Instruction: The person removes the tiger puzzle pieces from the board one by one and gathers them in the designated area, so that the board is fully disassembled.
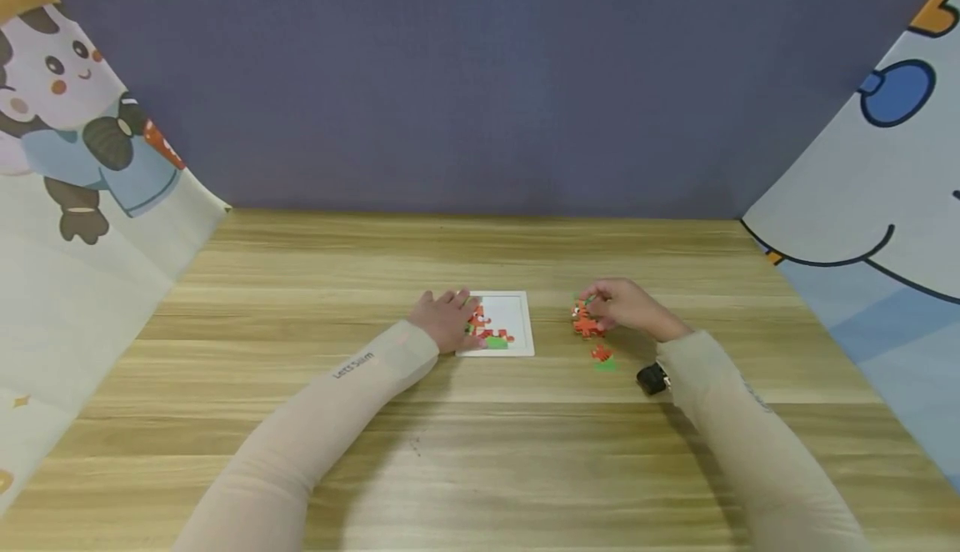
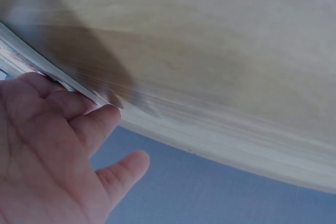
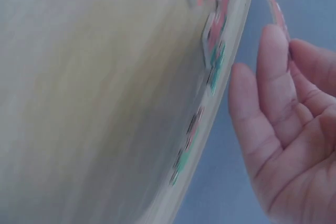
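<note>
A white puzzle tray lies flat on the table, with joined red and green pieces along its left and lower sides. My left hand rests across the tray's left edge, fingers spread, hiding part of the pieces there. In the left wrist view its fingertips are right at the tray's rim. Right of the tray, my right hand pinches a thin jigsaw piece between thumb and fingers, held above the table. Below that hand lies a cluster of red jigsaw pieces, and nearer me a red and green piece.
A small black object shows at my right wrist. The wood-grain table ends at a dark blue back panel. Printed cartoon panels flank it: a character on the left, a white panel on the right.
</note>
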